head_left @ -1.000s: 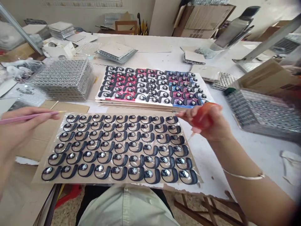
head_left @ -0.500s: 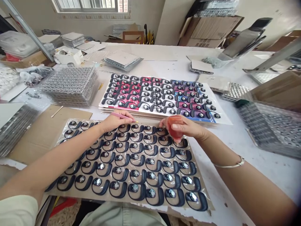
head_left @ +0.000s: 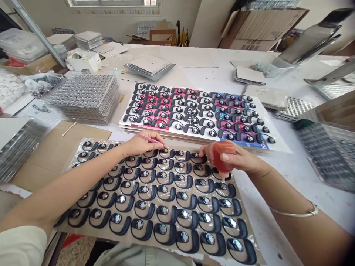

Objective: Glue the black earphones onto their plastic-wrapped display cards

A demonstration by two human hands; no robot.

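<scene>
A clear blister sheet filled with rows of black hook-shaped earpieces lies on brown cardboard in front of me. My left hand is closed on a thin pink stick, whose tip rests by the sheet's far row. My right hand is wrapped round a small orange squeeze bottle, nozzle pointing down at the sheet's far right corner. A silver bangle circles my right wrist. Beyond lies a stack of printed pink, white and blue cards covered with more earpieces.
Stacks of clear plastic trays stand at the left, more trays at the right. A small wooden stick lies on cardboard. Cardboard boxes and white boxes sit at the table's far side.
My left hand swung from the left edge to the sheet's far row with the stick. My right hand brought the bottle down, nozzle over the sheet. The view shifted closer.
</scene>
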